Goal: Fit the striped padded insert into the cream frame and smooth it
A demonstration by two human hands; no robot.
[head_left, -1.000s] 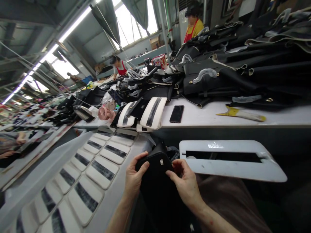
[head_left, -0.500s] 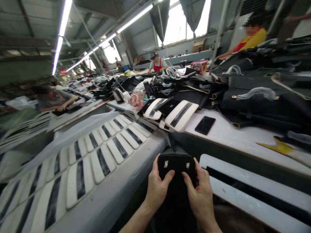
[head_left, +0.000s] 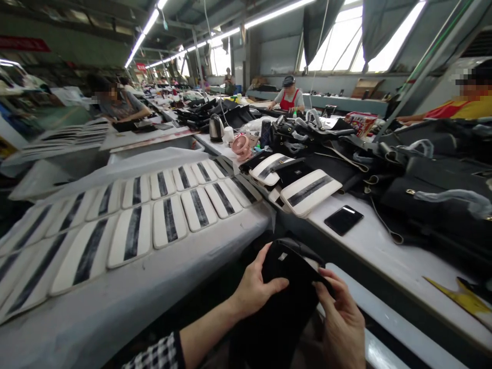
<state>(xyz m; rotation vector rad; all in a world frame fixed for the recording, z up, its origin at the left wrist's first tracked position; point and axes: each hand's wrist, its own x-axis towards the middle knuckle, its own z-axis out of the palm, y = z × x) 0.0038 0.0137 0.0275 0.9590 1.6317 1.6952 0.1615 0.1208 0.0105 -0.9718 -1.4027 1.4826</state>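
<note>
Head view: both bare hands have hold of a black piece (head_left: 288,312) low in the middle, between a covered table (head_left: 203,251) and a white bench (head_left: 400,266). The left hand (head_left: 259,287) is partly closed on the piece's left edge — thumb lying flat across the face, fingers mostly hidden behind. The right hand (head_left: 344,312) is curled more tightly, pinching the right edge between thumb and fingers. A small shiny tab (head_left: 282,255) shows near the upper edge of the piece, just above the left thumb; lower down, the black runs into dark shadow, so its end cannot be made out. A checked cuff (head_left: 159,353) covers the left forearm near the bottom of the view.

Just beyond the right hand is a pale glossy board (head_left: 355,289), partly hidden. On the covered table, white panels (head_left: 131,238), each with a dark strip, lie in two rows. Across on the bench, a stack of similar panels (head_left: 311,192) sits near a phone (head_left: 343,220), with a pink fan (head_left: 240,147) and a kettle (head_left: 216,128) farther back. Black bags (head_left: 426,177) with wrapped handles are heaped to the right — a yellow item (head_left: 457,297) lies nearer. Beyond them a co-worker in a red apron (head_left: 289,100) bends over a table.
</note>
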